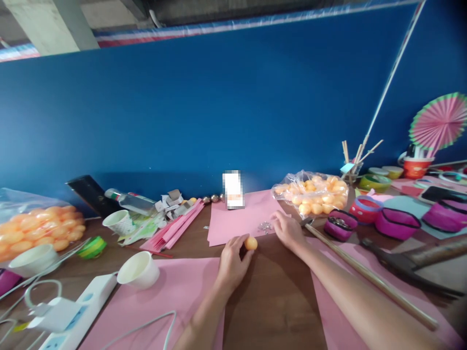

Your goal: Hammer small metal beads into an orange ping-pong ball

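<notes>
Left hand (230,262) pinches one orange ball (250,243) on the wooden surface (277,296). Right hand (288,229) rests flat, loosely open, beside small metal bits (265,226). Two ball bags: (314,193), (40,226). Two white cups: (138,270), (118,222).

Orange ball (250,243) on brown table (277,296), pink paper sheets (241,218), blue wall (204,112), white cups (138,270), magenta bowls (397,223), green-edged pink fan (440,120), and clear bag (312,192) of orange balls.
</notes>
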The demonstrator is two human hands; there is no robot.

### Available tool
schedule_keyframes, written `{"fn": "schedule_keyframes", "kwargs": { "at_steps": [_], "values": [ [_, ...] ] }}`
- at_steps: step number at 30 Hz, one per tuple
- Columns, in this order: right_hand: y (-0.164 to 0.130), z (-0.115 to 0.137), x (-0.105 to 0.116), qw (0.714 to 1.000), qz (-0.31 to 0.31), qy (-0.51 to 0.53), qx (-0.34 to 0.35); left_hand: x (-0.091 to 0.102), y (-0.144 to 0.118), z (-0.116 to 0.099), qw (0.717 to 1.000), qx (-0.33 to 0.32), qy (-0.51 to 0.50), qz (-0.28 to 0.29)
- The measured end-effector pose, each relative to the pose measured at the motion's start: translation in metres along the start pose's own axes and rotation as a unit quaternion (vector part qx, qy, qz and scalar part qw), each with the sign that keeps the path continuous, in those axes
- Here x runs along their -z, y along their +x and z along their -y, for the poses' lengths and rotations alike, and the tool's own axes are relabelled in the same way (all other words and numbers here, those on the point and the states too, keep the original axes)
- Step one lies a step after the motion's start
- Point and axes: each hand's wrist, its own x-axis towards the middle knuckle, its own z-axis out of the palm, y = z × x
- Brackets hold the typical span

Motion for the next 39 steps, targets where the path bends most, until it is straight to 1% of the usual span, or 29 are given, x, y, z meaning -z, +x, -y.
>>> {"fn": "schedule_keyframes", "kwargs": {
  "at_steps": [3, 5, 6, 11, 13, 16, 19, 21, 25, 27, 30, 35, 39],
  "values": [
    [-0.002, 0.004, 0.003, 0.991, 0.070, 0.088, 0.070, 0.000, 0.000, 0.001, 1.000, 0.000, -0.003, 0.000],
    [-0.004, 0.007, 0.005, 0.986, 0.100, 0.104, 0.087, -0.001, 0.000, 0.002, 1.000, -0.001, -0.004, -0.003],
    [-0.004, 0.008, 0.005, 0.986, 0.101, 0.099, 0.085, -0.001, 0.000, 0.002, 1.000, -0.002, -0.004, -0.005],
    [-0.003, 0.010, 0.004, 0.996, 0.053, 0.070, 0.030, -0.003, -0.001, 0.006, 1.000, -0.011, -0.004, -0.011],
    [-0.003, 0.010, 0.004, 0.994, 0.053, 0.084, 0.042, -0.002, -0.001, 0.005, 1.000, -0.013, -0.002, -0.010],
    [-0.004, 0.011, 0.005, 0.991, 0.075, 0.093, 0.068, -0.001, 0.000, 0.003, 1.000, -0.013, 0.001, -0.008],
    [-0.004, 0.012, 0.006, 0.993, 0.075, 0.079, 0.051, 0.000, 0.000, 0.002, 1.000, -0.014, 0.002, -0.012],
    [-0.004, 0.012, 0.007, 0.992, 0.069, 0.090, 0.057, -0.001, 0.001, 0.001, 1.000, -0.013, 0.000, -0.014],
    [-0.005, 0.013, 0.005, 0.978, 0.104, 0.128, 0.128, -0.002, 0.001, 0.002, 1.000, -0.010, -0.002, -0.011],
    [-0.006, 0.014, 0.003, 0.976, 0.113, 0.122, 0.143, -0.002, 0.001, 0.003, 1.000, -0.013, -0.003, -0.012],
    [-0.006, 0.013, 0.000, 0.980, 0.101, 0.110, 0.131, -0.002, 0.001, 0.002, 1.000, -0.020, 0.000, -0.013],
    [-0.005, 0.009, -0.003, 0.982, 0.067, 0.134, 0.119, -0.001, 0.001, 0.001, 1.000, -0.023, 0.005, -0.003],
    [-0.005, 0.008, -0.003, 0.985, 0.044, 0.134, 0.098, -0.002, 0.001, 0.002, 1.000, 0.007, 0.006, -0.003]
  ]
}}
